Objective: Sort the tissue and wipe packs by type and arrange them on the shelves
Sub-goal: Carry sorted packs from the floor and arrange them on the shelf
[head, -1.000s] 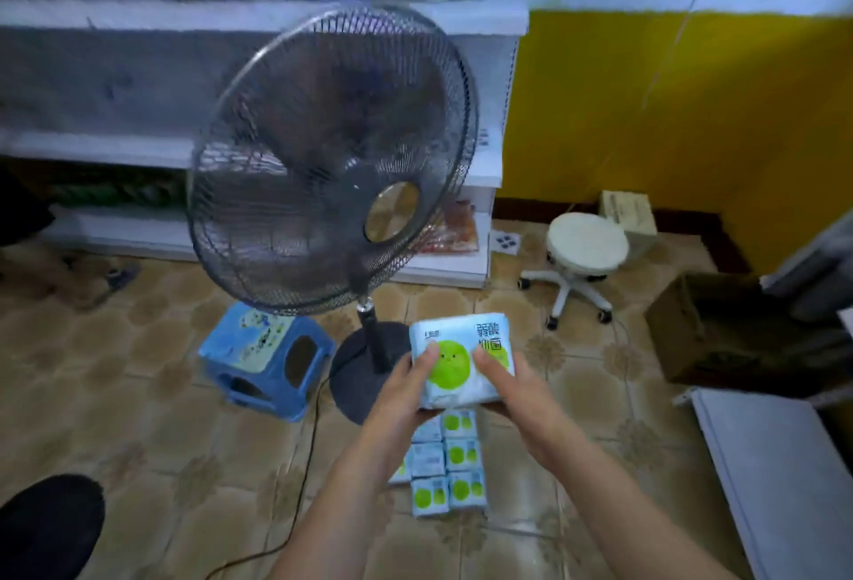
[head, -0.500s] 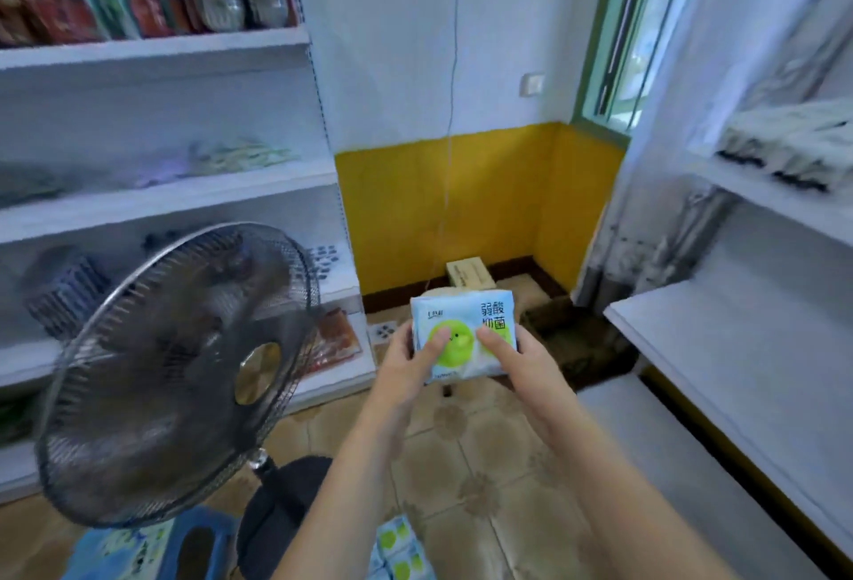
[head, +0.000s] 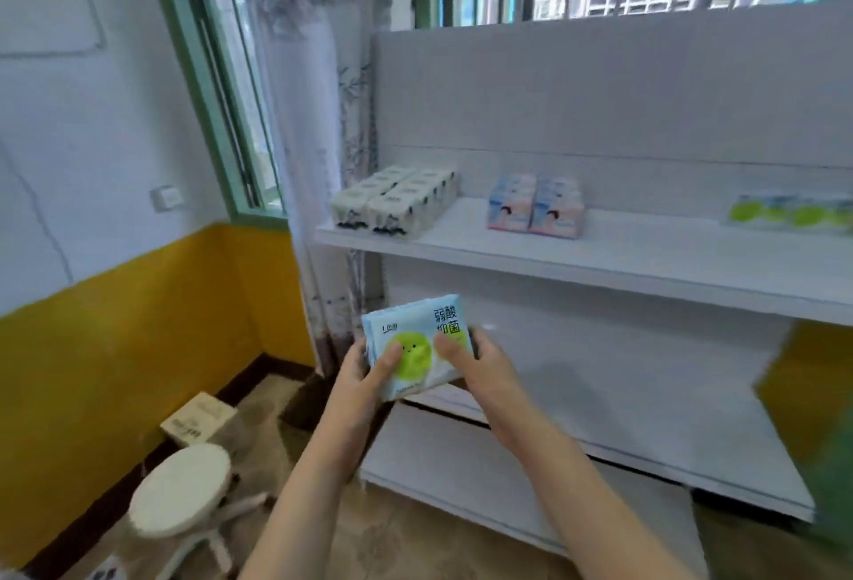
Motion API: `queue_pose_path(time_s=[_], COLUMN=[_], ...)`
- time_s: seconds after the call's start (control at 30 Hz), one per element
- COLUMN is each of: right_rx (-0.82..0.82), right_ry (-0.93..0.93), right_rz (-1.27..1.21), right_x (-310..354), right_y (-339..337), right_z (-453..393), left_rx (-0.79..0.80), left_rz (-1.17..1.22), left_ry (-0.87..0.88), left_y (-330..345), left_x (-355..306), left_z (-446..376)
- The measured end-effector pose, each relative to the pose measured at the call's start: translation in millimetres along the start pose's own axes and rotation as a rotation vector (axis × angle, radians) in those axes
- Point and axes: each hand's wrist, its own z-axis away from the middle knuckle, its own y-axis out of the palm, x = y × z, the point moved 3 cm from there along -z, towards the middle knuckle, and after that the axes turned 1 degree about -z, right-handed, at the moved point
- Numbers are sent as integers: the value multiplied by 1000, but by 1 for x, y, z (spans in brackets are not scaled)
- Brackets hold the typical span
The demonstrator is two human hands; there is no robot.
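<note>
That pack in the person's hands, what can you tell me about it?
The pack is a soft, flat, light blue plastic wrapper with a smiling green circle and dark printed characters at its upper right. It is tilted slightly, held in front of the white shelves. The left hand and right hand grip its sides, thumbs pressing on the front.

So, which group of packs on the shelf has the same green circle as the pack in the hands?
The rightmost group, at the picture's right edge: green circles like the held pack.
</note>
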Motion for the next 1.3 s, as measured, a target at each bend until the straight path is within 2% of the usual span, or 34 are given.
queue_pose_path(time_s=[0.1, 0.23, 0.33, 0.4, 0.47, 0.67, 0.83, 1.13, 1.3], right_rx=[-140, -303, -402, -442, -459, -494, -615, -683, -659], right_ry=[-29, -81, -118, -131, -140, -187, -179, -147, -114], right_rz=[-36, -72, -13, 31, 50, 151, 202, 175, 232], right_x=[12, 36, 55, 66, 76, 90, 93, 98, 110], right_y=[-71, -164, -238, -289, -337, -454, -528, -606, -642], right_z=[-8, -13, -15, -17, -17, -19, -44, -143, -191], left_rx=[102, 128, 287, 408, 459, 533, 615, 670, 665], left_rz=[15, 109, 31, 9, -35, -35, -28, -62, -79], left_ry=[-32, -145, -78, -66, -49, -22, -81, -59, -83], left_y=[70, 160, 241, 296, 346, 471, 538, 609, 626], left_x=[3, 9, 8, 9, 7, 22, 31, 60, 68], left_z=[-31, -71, -89, -102, -113, -152, -196, -321, -390])
